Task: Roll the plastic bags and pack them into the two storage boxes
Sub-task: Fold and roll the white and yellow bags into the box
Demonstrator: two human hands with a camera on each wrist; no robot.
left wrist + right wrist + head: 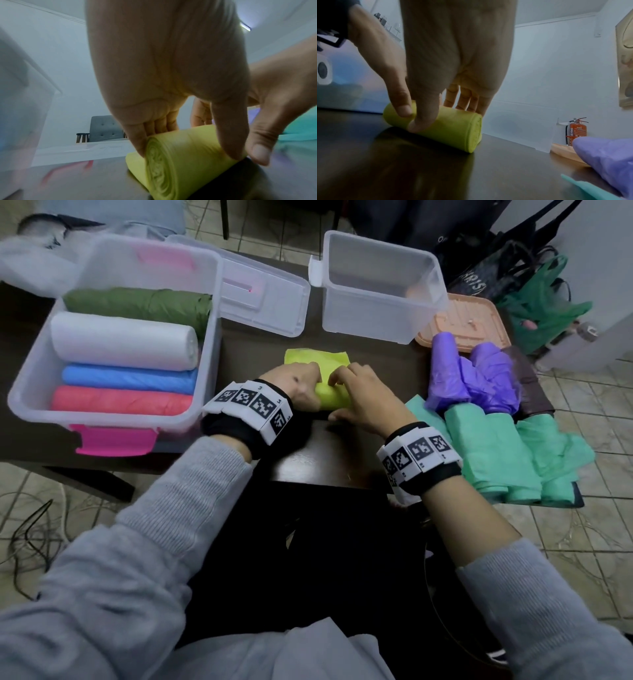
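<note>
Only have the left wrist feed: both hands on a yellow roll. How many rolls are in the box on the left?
Observer: Four in the left storage box: green roll, white roll, blue roll, pink roll.
Operator: Other box?
Observer: The right storage box is open, with no rolls inside.
Operator: What's not rolled yet?
Observer: Purple bags and mint-green bags, loose on the table right of the yellow roll.

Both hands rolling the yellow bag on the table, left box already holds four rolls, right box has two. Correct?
Not quite: the right box is empty in the head view. The rest holds: both the left hand and right hand roll the yellow bag, and the left box holds four rolls.
</note>
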